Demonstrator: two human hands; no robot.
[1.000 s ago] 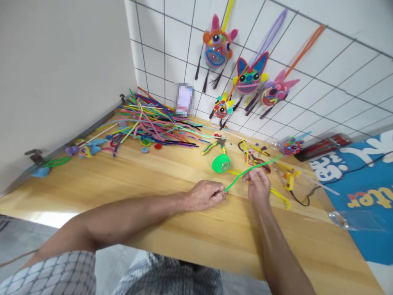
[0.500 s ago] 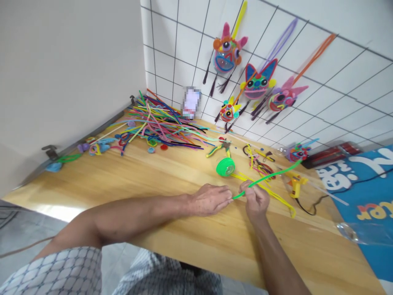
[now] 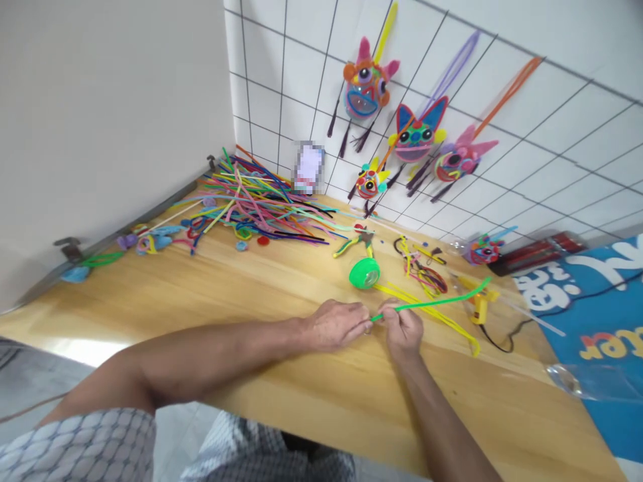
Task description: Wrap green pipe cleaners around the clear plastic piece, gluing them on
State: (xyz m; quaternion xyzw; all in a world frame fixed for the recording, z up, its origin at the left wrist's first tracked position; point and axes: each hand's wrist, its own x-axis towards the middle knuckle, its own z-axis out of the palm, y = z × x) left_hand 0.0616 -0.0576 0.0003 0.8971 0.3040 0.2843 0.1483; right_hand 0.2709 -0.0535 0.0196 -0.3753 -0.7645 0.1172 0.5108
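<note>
Between my two hands runs a bright green pipe cleaner [image 3: 442, 302], its long free end reaching right over the table. My left hand [image 3: 337, 326] is closed on its near end. The fingers of my right hand [image 3: 403, 329] pinch it a short way along, close beside the left fingertips. Just beyond the hands sits a green-wrapped ball [image 3: 362, 274] with a clear round patch facing right. Yellow pipe cleaners [image 3: 437, 313] trail from beside the ball toward the right, partly beneath the green one.
Pliers [image 3: 358, 242] lie behind the ball. A yellow glue gun [image 3: 481, 306] with a black cord stands at the right. Many coloured pipe cleaners [image 3: 266, 207] are heaped at the back left. Decorated masks [image 3: 416, 137] hang on the tiled wall, near a phone [image 3: 308, 167].
My right hand has moved left, closer to my left hand. The free end of the green pipe cleaner has dropped lower and lies flatter. The whole view has shifted slightly.
</note>
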